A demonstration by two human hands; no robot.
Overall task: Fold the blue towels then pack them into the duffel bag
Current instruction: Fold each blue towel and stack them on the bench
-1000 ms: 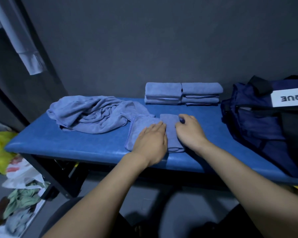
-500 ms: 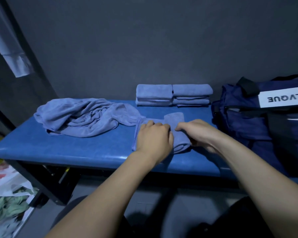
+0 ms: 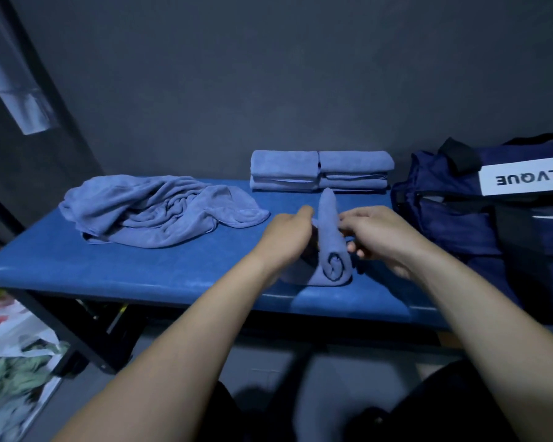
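The towel (image 3: 330,237) that lay flat a second ago now stands rolled between both hands, in front of the folded stack (image 3: 321,170). Left hand (image 3: 286,239) and right hand (image 3: 380,234) fingers grip it; packing comes later.

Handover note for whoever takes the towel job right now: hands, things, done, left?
Left hand and right hand both grip the folded towel, standing on edge on the blue bench.
Done: two stacks of folded towels at the back by the wall.
Left: the crumpled towel pile on the bench's left is unfolded; nothing visibly packed into the duffel bag at right.
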